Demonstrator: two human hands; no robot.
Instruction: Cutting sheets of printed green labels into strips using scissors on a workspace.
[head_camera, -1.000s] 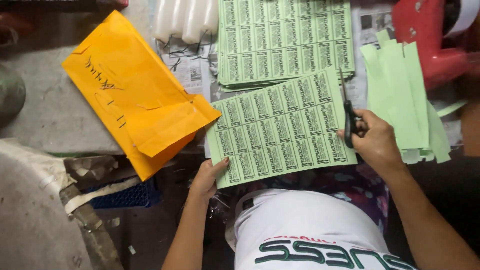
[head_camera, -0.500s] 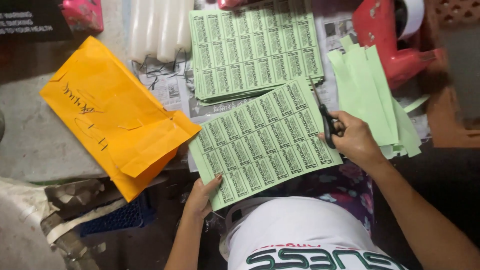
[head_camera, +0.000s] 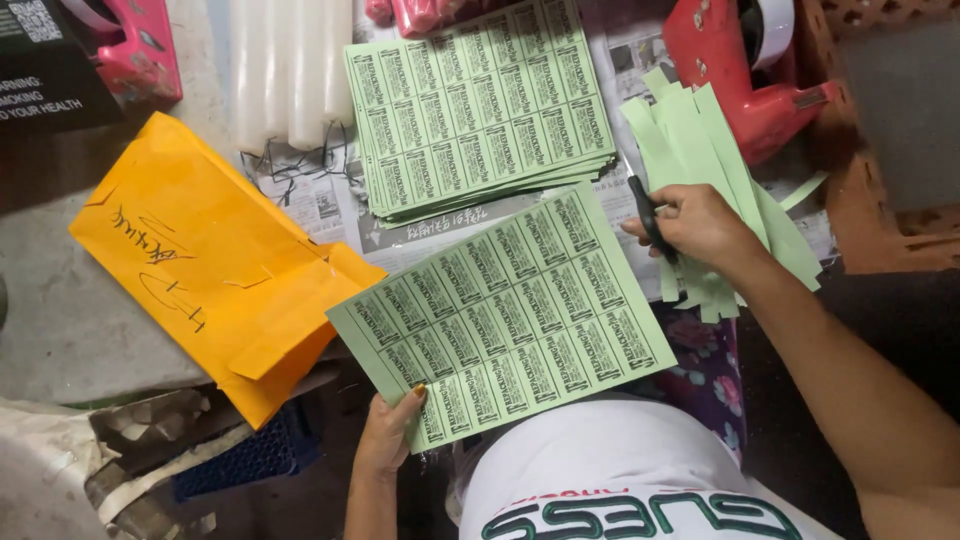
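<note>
Grey concrete worktop (head_camera: 70, 330) fills the left of what we see, bare and scuffed, with newspaper (head_camera: 320, 205) spread over the middle where the work sits. Largest on it is the orange envelope (head_camera: 215, 270), lying slantwise with its torn flap toward us, its right corner just beside the sheet we hold. Behind that lies the stack of green label sheets (head_camera: 470, 105), still whole, and we judge it the bulk of what is left to cut. To the right, a loose fan of green strips (head_camera: 700, 140) lies under our right hand — the share already cut, and a small one beside the stack. A red tape dispenser (head_camera: 740, 80) stands behind the strips, white candles (head_camera: 285, 70) stand left of the stack. The single green sheet (head_camera: 505, 315) hangs tilted over our lap, uncut as far as we can tell; our left hand (head_camera: 390, 435) pinches its near left corner. Our right hand (head_camera: 700, 225) is closed around black scissors (head_camera: 645, 215), off the sheet's far right edge, over the strips. Room is tight on the right — dispenser and strips crowd it — while the near edge over the lap is open.
</note>
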